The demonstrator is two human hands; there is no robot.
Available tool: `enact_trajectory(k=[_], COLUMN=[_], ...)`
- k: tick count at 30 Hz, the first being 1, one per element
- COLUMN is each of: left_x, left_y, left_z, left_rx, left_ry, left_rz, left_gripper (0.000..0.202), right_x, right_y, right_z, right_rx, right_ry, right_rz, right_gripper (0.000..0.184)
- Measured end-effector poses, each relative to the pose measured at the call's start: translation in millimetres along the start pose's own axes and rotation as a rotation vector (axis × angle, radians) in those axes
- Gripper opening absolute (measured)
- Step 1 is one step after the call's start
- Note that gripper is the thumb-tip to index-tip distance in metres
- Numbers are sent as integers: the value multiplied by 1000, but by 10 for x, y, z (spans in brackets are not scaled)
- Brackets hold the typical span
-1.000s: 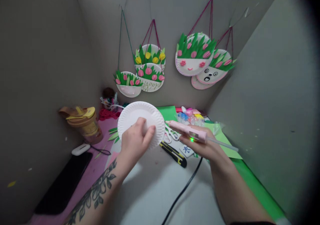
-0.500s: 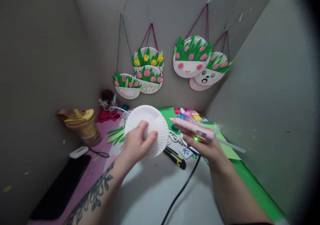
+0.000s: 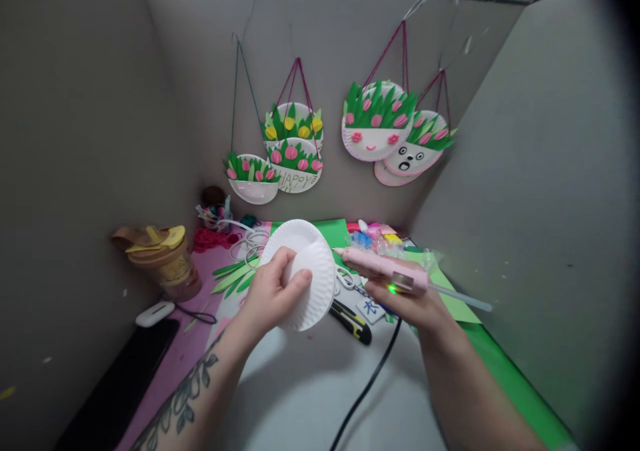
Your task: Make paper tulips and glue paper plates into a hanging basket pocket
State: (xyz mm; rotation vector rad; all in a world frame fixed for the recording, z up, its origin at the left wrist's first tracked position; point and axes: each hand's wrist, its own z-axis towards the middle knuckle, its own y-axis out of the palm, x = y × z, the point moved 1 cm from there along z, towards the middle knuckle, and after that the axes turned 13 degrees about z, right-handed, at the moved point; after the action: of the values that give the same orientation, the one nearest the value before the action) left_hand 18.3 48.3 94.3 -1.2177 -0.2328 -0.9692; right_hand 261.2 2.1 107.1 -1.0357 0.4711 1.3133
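A white paper plate (image 3: 316,284) with a crimped rim is held up over the table by my left hand (image 3: 280,287), thumb pressed on its front. Part of a second plate piece seems to overlap it, with an edge crossing the face. My right hand (image 3: 413,301) is wrapped round a pink hot glue gun (image 3: 385,269), its nozzle pointing left near the plate's right rim. A glue stick (image 3: 463,297) sticks out of the gun's rear and a green light glows under its body. My right fingers are partly hidden behind the gun.
Below the plate lies a black and yellow utility knife (image 3: 353,321). A black cable (image 3: 367,387) runs down the white tabletop. Green paper leaves (image 3: 235,274), a lidded cup (image 3: 163,264) and a white case (image 3: 155,314) are left. Decorated plates (image 3: 377,127) hang on the back wall.
The paper plate has turned and tilted in my left hand, showing the overlapping edge more. The glue gun sits slightly lower in view, and the whole view has shifted a little upward.
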Motion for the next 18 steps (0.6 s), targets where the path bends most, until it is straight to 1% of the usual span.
enact_trajectory(k=[6, 13, 18], left_x=[11, 2, -12], left_y=[0, 13, 20], left_z=[-3, 13, 13], left_rx=[5, 7, 3], left_ry=[25, 6, 19], left_rz=[19, 23, 30], left_gripper=[24, 24, 24], right_x=[-33, -9, 2], right_y=[16, 21, 17], right_z=[9, -2, -3], right_rx=[6, 26, 21], right_ry=[-5, -13, 7], right_rz=[-34, -33, -40], right_gripper=[36, 37, 37])
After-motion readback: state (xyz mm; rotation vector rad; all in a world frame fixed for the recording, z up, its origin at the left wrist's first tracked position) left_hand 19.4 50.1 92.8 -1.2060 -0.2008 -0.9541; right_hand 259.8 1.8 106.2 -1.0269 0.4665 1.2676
